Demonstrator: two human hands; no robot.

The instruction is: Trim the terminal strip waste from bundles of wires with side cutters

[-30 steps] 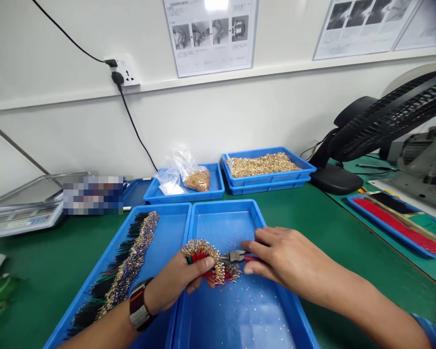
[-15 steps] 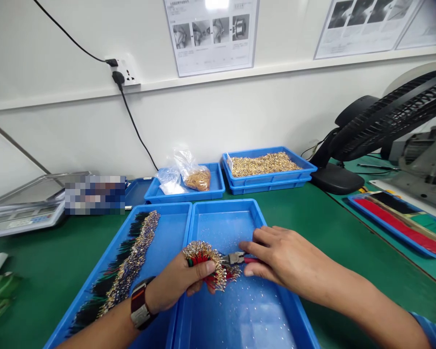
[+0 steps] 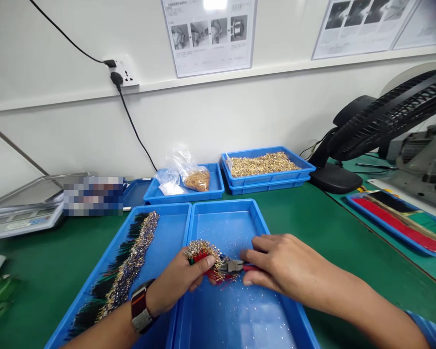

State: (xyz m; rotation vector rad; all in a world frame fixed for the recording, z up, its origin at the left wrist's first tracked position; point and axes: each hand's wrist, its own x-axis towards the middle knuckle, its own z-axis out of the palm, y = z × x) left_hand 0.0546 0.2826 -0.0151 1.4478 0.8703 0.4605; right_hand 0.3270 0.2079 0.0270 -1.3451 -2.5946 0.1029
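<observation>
The left hand's (image 3: 183, 276) fingers close around the wire bundle (image 3: 203, 249), thumb pressed across the top, seemingly so the metal tips fan outward while the coloured strands stay gathered in the palm; the right hand (image 3: 276, 261) curls round the handles of the pliers (image 3: 234, 266), thumb below and index finger above, a grip that probably suits small squeezes; the nose of the pliers meets the bundle's right edge, though whether it is clamped on a tip I cannot tell.

Both hands work above the right-hand tray (image 3: 236, 320), whose walls likely catch the small bright specks (image 3: 252, 310) scattered over its floor; just beside it, the left-hand tray (image 3: 169, 237) holds a long row of wires (image 3: 131, 261), tips all to one side, perhaps for easy picking; beyond, stacked trays (image 3: 269, 182) hold loose gold pieces (image 3: 263, 165).
</observation>
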